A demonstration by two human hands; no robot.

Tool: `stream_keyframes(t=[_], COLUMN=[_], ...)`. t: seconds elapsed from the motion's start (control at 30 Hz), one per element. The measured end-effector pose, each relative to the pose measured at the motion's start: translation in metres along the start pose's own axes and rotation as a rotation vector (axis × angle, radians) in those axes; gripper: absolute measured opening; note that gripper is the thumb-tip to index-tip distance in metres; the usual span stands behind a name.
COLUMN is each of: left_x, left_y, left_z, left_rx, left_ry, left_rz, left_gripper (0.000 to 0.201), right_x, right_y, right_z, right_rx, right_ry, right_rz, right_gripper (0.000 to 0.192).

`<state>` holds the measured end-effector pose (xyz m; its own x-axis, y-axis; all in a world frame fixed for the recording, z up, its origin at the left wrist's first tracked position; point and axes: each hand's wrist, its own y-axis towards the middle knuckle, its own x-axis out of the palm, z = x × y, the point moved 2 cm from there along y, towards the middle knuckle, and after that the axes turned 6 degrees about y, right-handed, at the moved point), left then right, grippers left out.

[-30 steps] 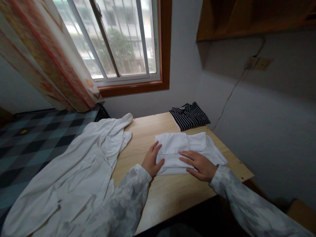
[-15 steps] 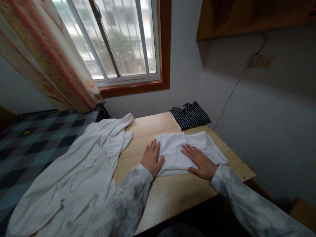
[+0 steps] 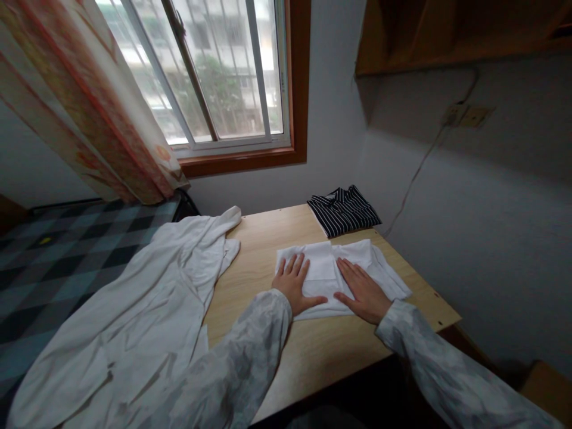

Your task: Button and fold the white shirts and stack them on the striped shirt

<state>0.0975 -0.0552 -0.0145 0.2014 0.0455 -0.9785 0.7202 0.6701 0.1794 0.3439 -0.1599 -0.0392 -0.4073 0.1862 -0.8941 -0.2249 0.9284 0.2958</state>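
A folded white garment lies flat on the light wooden table. My left hand rests on its left part, fingers spread and thumb pointing right. On the middle of the cloth lies my right hand, palm down with the fingers stretched out and the thumb apart. Neither hand grips the fabric. Folded layers of the garment show at its right end, beyond my right hand.
A folded black-and-white striped shirt sits at the table's far corner. Loose white clothing is spread over the left side, beside a checked bed cover. A wooden shelf overhangs at right, above a socket and cable.
My left hand has slid right from the garment's left edge onto the cloth, its fingers now spread wider. My right hand has shifted slightly, its fingers now pointing more away from me.
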Motion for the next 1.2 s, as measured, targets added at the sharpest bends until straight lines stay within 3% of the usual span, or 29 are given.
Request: stream_keyframes(t=[0.23, 0.53, 0.63, 0.77, 0.9, 0.97, 1.07, 1.2], left_x=[0.003, -0.008, -0.017, -0.040, -0.053, -0.049, -0.035, -0.026], left_y=[0.001, -0.005, -0.001, 0.000, -0.016, -0.026, -0.034, -0.033], left_z=[-0.013, -0.049, -0.074, -0.098, -0.077, -0.058, -0.041, -0.058], left_rx=[-0.035, 0.007, 0.085, 0.228, 0.363, 0.442, 0.502, 0.539], left_ry=[0.000, 0.075, 0.093, 0.072, 0.013, -0.028, -0.066, -0.049], left_rz=[0.010, -0.037, -0.036, -0.058, -0.043, -0.076, -0.142, -0.206], left_gripper=[0.091, 0.095, 0.096, 0.094, 0.075, 0.082, 0.088, 0.076], right_x=[0.001, 0.012, 0.004, -0.028, -0.058, -0.060, -0.050, -0.025], right_y=[0.002, 0.013, 0.016, 0.024, 0.048, 0.067, 0.098, 0.129], right_z=[-0.001, -0.016, -0.013, 0.002, 0.014, 0.011, 0.001, -0.005], right_rx=[0.012, 0.063, 0.008, -0.131, -0.174, -0.240, -0.369, -0.459], right_ry=[-0.031, -0.008, 0.090, 0.269, 0.267, 0.246, 0.201, 0.125], right_rz=[-0.011, -0.056, -0.155, -0.226, -0.051, -0.025, -0.065, -0.190], right_gripper=[0.093, 0.089, 0.086, 0.069, 0.055, 0.054, 0.054, 0.057])
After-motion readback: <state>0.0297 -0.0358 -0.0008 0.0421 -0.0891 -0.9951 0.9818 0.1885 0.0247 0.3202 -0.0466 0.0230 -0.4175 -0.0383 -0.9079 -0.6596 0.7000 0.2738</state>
